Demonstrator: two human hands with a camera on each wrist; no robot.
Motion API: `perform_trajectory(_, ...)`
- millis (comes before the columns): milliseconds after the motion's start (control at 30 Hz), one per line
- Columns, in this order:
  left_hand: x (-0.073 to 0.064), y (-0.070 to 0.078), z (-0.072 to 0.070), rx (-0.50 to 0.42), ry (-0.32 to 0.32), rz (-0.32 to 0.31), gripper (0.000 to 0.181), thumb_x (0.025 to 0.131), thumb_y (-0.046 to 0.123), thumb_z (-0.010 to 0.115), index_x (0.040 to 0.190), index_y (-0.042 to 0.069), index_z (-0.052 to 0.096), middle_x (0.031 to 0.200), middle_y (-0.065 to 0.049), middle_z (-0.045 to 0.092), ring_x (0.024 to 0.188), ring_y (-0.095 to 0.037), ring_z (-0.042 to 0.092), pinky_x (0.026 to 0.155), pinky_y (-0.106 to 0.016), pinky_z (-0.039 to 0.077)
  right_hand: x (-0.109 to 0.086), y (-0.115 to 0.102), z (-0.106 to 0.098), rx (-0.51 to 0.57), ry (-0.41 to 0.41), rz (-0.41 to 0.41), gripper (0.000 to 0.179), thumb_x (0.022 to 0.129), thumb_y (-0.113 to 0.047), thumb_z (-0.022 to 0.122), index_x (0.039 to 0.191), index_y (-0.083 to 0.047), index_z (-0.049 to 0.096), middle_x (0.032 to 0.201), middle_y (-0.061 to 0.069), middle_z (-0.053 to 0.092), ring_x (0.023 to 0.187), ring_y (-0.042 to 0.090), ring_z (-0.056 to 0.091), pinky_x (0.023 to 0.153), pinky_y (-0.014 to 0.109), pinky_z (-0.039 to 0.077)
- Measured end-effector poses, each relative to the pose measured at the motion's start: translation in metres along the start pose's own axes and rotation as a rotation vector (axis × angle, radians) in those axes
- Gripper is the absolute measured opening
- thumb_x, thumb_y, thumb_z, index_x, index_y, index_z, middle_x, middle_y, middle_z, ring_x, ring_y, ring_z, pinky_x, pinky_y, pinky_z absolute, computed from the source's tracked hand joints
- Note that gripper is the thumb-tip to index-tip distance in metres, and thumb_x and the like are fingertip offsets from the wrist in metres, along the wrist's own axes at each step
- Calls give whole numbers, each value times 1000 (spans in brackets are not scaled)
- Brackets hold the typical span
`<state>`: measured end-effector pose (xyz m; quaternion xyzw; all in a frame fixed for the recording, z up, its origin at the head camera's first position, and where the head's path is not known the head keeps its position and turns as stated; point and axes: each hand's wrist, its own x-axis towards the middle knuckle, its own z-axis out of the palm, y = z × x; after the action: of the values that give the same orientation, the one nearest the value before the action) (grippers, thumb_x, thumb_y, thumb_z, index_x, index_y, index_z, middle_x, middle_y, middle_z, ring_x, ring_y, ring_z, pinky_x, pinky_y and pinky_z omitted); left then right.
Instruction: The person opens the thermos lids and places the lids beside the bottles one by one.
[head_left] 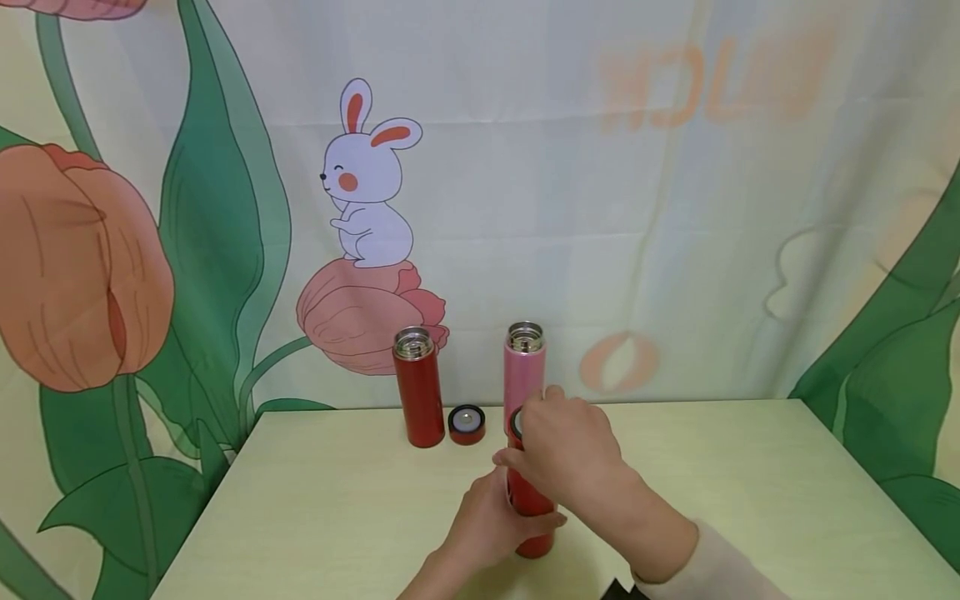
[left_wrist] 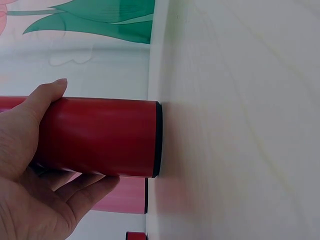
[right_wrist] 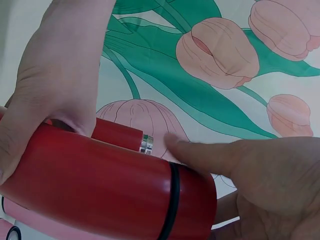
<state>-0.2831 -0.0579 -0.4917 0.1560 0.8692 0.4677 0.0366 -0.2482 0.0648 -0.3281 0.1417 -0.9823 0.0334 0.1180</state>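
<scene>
My left hand (head_left: 487, 517) grips the body of a red vacuum flask (head_left: 532, 496) at the front of the table, thumb and fingers on opposite sides. In the left wrist view its black-edged base (left_wrist: 159, 140) stands right at the tabletop. My right hand (head_left: 573, 446) is at the top of that flask, holding the red cap (right_wrist: 195, 202) with its fingers around it. A black ring (right_wrist: 172, 197) marks the join between cap and body in the right wrist view. Just behind, an uncapped pink flask (head_left: 523, 367) stands upright, its lower part hidden by the hands and flask.
Another red flask (head_left: 420, 400) stands uncapped at the back left. Beside it lies a red cap (head_left: 467, 423), inside facing up. A pink cap (right_wrist: 11, 232) shows near the pink flask. Behind the table (head_left: 337, 500) hangs a printed curtain (head_left: 487, 192).
</scene>
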Motion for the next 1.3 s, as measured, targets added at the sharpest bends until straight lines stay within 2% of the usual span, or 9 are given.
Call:
perform_trajectory(200, -1, 1, 0, -11, 3, -2, 73, 81, 53, 84, 138, 19, 53, 122, 6, 71, 108, -13, 68, 94, -40, 58, 1, -1, 3, -14, 13, -2, 49, 79, -46, 88, 88, -2, 68, 73, 7, 55, 61, 24, 60, 52, 36, 56)
perform_trajectory(733, -3, 1, -1, -2, 4, -10, 83, 79, 58, 84, 142, 17, 49, 123, 4, 71, 110, -15, 67, 95, -41, 58, 0, -2, 5, -23, 22, -28, 44, 82, -40, 87, 88, -1, 68, 75, 9, 56, 65, 26, 62, 56, 38, 58)
perform_trajectory(1033, -3, 2, -3, -6, 0, -28, 84, 78, 57, 85, 142, 16, 49, 122, 2, 71, 111, -17, 67, 94, -41, 58, 1, 1, 2, 0, -13, -68, 38, 82, -37, 88, 84, -5, 68, 79, 9, 59, 67, 27, 60, 61, 38, 57)
perform_trajectory(1300, -2, 1, -1, -12, 1, -51, 85, 77, 58, 86, 142, 18, 49, 122, 4, 71, 111, -16, 66, 93, -41, 57, 2, 8, -1, 44, -64, -101, 40, 83, -39, 87, 91, -4, 68, 82, 9, 58, 70, 26, 60, 66, 37, 56)
